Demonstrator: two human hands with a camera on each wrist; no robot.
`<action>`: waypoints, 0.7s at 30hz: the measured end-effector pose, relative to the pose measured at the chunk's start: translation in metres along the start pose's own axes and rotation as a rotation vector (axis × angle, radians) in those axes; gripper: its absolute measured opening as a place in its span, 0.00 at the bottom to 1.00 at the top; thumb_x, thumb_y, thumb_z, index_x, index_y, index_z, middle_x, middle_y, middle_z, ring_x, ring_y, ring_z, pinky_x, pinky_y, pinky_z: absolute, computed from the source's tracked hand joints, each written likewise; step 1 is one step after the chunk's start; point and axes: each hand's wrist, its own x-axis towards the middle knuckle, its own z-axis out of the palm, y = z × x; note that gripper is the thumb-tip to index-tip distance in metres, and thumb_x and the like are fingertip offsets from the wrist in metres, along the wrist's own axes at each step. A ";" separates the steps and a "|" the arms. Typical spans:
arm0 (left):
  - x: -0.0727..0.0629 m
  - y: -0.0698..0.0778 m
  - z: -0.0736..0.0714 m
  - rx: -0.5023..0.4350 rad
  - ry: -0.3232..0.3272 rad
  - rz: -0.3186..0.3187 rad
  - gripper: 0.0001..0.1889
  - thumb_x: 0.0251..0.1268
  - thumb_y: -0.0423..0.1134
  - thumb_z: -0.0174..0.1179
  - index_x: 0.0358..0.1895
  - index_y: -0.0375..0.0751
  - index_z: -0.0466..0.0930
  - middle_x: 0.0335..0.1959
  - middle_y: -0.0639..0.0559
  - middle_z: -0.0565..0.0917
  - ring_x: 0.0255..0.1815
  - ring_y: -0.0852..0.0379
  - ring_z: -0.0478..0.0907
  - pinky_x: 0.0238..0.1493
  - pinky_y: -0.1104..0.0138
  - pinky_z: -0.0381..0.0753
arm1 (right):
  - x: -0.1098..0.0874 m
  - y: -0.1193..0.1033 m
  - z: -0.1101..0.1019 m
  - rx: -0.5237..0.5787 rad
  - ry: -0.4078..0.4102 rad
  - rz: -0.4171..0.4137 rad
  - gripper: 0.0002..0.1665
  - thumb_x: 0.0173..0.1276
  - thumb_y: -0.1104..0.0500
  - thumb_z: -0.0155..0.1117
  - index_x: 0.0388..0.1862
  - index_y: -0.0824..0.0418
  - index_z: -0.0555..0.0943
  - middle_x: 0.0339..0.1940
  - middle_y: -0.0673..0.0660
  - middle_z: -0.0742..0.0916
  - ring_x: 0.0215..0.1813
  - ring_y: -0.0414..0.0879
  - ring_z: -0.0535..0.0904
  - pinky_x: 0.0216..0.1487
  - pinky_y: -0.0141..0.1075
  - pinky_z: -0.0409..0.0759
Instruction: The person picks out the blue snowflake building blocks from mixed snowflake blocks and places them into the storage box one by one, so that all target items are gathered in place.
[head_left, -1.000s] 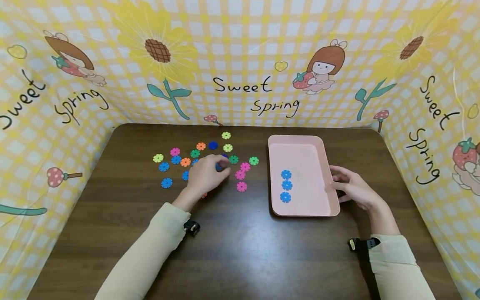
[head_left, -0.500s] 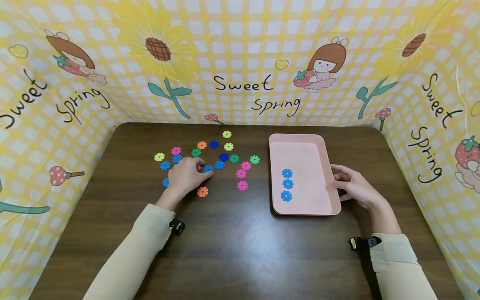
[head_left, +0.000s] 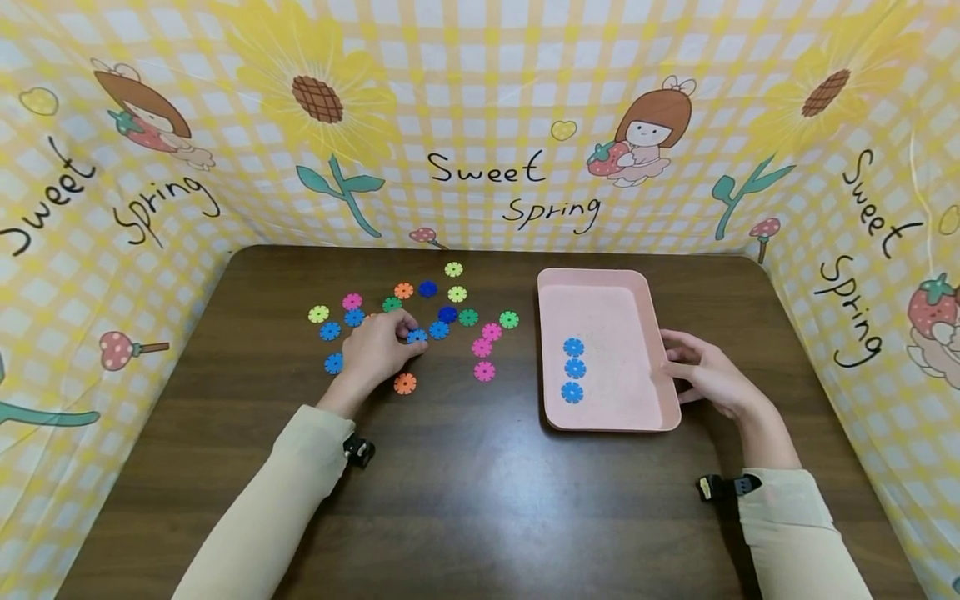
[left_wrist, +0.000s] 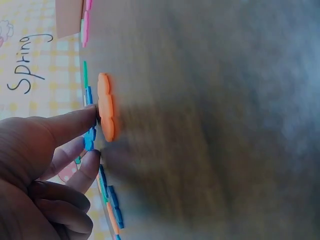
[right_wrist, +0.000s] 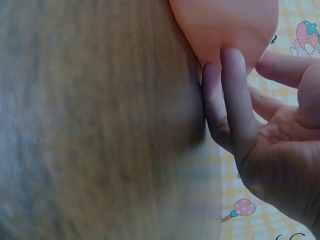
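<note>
Between the thumb and fingertips of my left hand (head_left: 377, 348) is a blue snowflake disc (head_left: 417, 336), pinched low at the tabletop. The left wrist view shows the same blue disc (left_wrist: 90, 137) edge-on, partly covered by the thumb. My right hand (head_left: 712, 375) holds the right side of a pink tray (head_left: 607, 308), thumb over the rim and fingers against the outer wall. In the right wrist view, fingertips touch the tray's outside (right_wrist: 225, 25). Three blue discs (head_left: 574, 368) lie in a column in the tray's left part.
Loose discs surround the left hand: an orange disc (head_left: 405, 383) in front, pink discs (head_left: 484, 372) to its right, a yellow disc (head_left: 318, 314) at left, plus several blue and green ones. Brown tabletop (head_left: 465, 500) stretches in front; patterned cloth (head_left: 480, 125) encloses the back and sides.
My left hand has moved left from above the discs' middle, then settled at a blue disc and pinched it. The right hand and tray have stayed in place.
</note>
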 end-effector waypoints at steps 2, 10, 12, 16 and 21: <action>-0.001 0.001 0.000 -0.004 0.009 0.017 0.16 0.64 0.52 0.73 0.50 0.52 0.85 0.42 0.54 0.85 0.40 0.49 0.81 0.39 0.48 0.77 | 0.000 0.000 0.000 0.000 0.001 -0.001 0.42 0.77 0.65 0.61 0.84 0.64 0.55 0.64 0.75 0.72 0.46 0.47 0.83 0.37 0.50 0.88; -0.002 0.000 0.000 -0.018 0.029 0.038 0.17 0.64 0.53 0.74 0.52 0.53 0.88 0.38 0.56 0.87 0.37 0.52 0.82 0.35 0.51 0.79 | -0.001 -0.001 0.001 0.002 0.006 -0.002 0.42 0.76 0.65 0.61 0.84 0.64 0.55 0.62 0.75 0.73 0.45 0.46 0.83 0.37 0.50 0.88; -0.003 -0.001 -0.001 -0.037 0.026 0.040 0.18 0.64 0.54 0.74 0.52 0.52 0.88 0.38 0.56 0.88 0.38 0.52 0.82 0.36 0.51 0.79 | -0.001 -0.001 0.001 -0.001 0.005 -0.002 0.42 0.77 0.65 0.61 0.84 0.64 0.55 0.62 0.75 0.73 0.45 0.46 0.83 0.37 0.50 0.88; -0.004 -0.002 -0.002 -0.086 0.025 0.040 0.18 0.63 0.54 0.74 0.52 0.51 0.89 0.38 0.55 0.89 0.38 0.51 0.83 0.36 0.53 0.79 | 0.000 0.000 0.001 -0.003 0.003 0.001 0.42 0.77 0.64 0.61 0.84 0.64 0.55 0.62 0.74 0.73 0.45 0.46 0.83 0.37 0.50 0.88; -0.005 0.000 -0.003 -0.151 0.035 0.038 0.20 0.63 0.55 0.74 0.53 0.50 0.89 0.39 0.55 0.89 0.35 0.53 0.83 0.33 0.57 0.77 | 0.000 0.001 0.000 0.002 0.004 0.001 0.42 0.77 0.65 0.61 0.84 0.64 0.55 0.63 0.75 0.73 0.45 0.46 0.84 0.37 0.50 0.88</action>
